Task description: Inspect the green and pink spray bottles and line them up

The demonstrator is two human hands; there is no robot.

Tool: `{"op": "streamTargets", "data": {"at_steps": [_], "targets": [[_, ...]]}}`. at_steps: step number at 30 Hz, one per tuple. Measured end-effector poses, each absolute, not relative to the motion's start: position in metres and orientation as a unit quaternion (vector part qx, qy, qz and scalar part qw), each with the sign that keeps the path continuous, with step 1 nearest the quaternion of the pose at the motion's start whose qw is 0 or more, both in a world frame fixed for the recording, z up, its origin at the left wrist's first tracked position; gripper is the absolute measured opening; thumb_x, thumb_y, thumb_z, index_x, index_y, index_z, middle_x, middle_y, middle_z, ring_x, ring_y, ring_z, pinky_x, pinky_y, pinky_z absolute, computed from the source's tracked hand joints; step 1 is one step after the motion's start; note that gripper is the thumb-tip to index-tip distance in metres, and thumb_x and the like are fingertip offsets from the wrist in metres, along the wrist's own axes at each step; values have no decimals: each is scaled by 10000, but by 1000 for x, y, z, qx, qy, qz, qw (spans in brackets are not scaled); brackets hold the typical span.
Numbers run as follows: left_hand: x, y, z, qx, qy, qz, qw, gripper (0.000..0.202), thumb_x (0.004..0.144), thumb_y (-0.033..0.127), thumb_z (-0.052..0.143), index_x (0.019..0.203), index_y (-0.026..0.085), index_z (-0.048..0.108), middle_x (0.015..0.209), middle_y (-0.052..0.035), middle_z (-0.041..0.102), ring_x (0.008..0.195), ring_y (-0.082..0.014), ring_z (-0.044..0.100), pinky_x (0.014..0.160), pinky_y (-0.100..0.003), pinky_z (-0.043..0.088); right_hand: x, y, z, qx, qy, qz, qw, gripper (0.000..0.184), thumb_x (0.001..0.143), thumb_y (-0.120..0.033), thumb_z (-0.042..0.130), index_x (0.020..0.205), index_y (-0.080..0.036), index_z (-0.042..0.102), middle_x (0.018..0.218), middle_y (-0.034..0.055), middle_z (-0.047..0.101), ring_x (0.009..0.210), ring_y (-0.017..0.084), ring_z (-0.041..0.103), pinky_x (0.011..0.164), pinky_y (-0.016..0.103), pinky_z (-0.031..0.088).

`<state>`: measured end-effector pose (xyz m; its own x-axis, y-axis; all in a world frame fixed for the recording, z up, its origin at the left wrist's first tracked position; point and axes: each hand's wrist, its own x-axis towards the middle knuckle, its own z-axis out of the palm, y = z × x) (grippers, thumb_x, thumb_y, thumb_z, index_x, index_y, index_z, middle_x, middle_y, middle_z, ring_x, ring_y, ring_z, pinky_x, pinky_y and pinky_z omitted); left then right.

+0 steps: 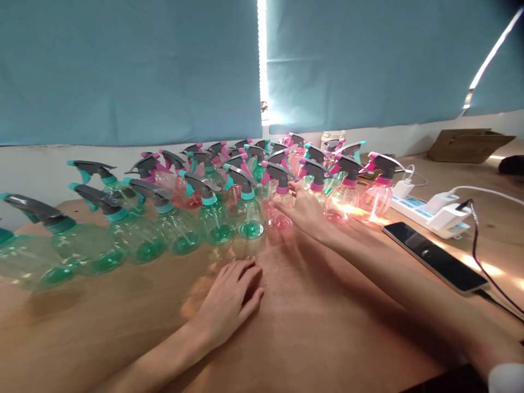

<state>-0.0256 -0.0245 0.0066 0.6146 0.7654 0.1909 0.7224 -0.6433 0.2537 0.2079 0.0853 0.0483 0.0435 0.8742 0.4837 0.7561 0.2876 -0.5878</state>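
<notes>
Several spray bottles stand in rows on a wooden table (311, 333). Green ones (249, 210) with grey and teal triggers fill the left. Pink ones (376, 191) with grey and pink triggers stand on the right. My left hand (231, 297) lies palm down on the table in front of the green bottles, fingers loosely together, holding nothing. My right hand (303, 210) reaches forward among the pink bottles. Its fingers touch a pink bottle (280, 204) low on its body, but the fingertips are hidden behind it.
A dark phone (436, 256) lies screen up at the right, with a black cable running off the table. Behind it sits a white power strip (426, 210) with chargers plugged in. A cardboard box (466, 144) stands at the far right. Blue curtains hang behind.
</notes>
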Motion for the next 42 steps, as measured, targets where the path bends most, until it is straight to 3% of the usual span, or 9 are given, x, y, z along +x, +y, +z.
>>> {"op": "streamTargets", "data": {"at_steps": [5,13,20,25,30,33,36,39,42], "targets": [[-19,-26,8,899,401,154,79,278,976,266,486,1239,206,553,1321,-112,588,1252,-299,520,1064,-504,417,210,81,55,-602,-694,86,385,527,826,-495,670,1138,-71,645,1116,224,703,1077,403,650,860,516,518],[3,-33,7,844,460,243,131,364,943,364,564,1261,212,474,1248,-119,568,1132,-306,571,963,-492,481,231,14,49,-574,-730,82,362,635,835,-592,617,1292,-155,561,1261,168,656,1127,364,640,873,476,526],[26,-45,6,804,467,334,156,837,819,534,712,1452,282,226,1443,-133,429,1312,-359,454,1046,-568,403,232,-54,67,-558,-766,37,318,417,835,-516,670,1047,-158,644,1005,104,744,943,296,711,775,393,563],[37,-51,15,805,446,336,201,877,815,547,706,1478,326,176,1493,-126,402,1351,-374,416,1045,-588,398,231,-61,61,-502,-788,53,352,485,828,-536,683,1094,-135,630,972,87,740,890,261,710,745,374,578],[44,-47,17,798,446,335,230,760,851,514,665,1446,299,243,1460,-129,444,1327,-372,447,1034,-591,406,261,-62,49,-455,-816,51,353,577,898,-574,582,1328,-197,501,1280,98,657,1177,268,622,976,445,518],[48,-44,16,798,443,333,238,748,845,493,685,1434,295,269,1446,-127,456,1322,-374,452,1040,-598,401,308,-64,28,-520,-783,-58,338,546,948,-538,514,1363,-185,471,1331,138,621,1238,298,580,1050,522,454],[52,-40,14,803,429,333,243,750,850,484,691,1441,303,266,1421,-120,472,1300,-374,474,1039,-594,408,362,-68,-2,-567,-736,-113,352,616,941,-598,459,1279,-87,512,1206,239,658,1163,396,610,1021,649,413],[56,-35,11,813,413,338,233,767,852,482,695,1455,323,248,1403,-110,481,1293,-379,477,1045,-595,408,400,-74,-28,-634,-686,-137,330,654,921,-654,437,1249,-93,518,1143,221,682,1031,363,678,1036,629,414],[61,-30,7,826,391,342,219,771,853,467,697,1458,342,235,1419,-103,456,1294,-378,473,1051,-593,407,414,-77,-39,-665,-660,-108,332,697,877,-713,455,1217,-109,528,1126,214,683,1059,368,664,1050,622,406]]}}
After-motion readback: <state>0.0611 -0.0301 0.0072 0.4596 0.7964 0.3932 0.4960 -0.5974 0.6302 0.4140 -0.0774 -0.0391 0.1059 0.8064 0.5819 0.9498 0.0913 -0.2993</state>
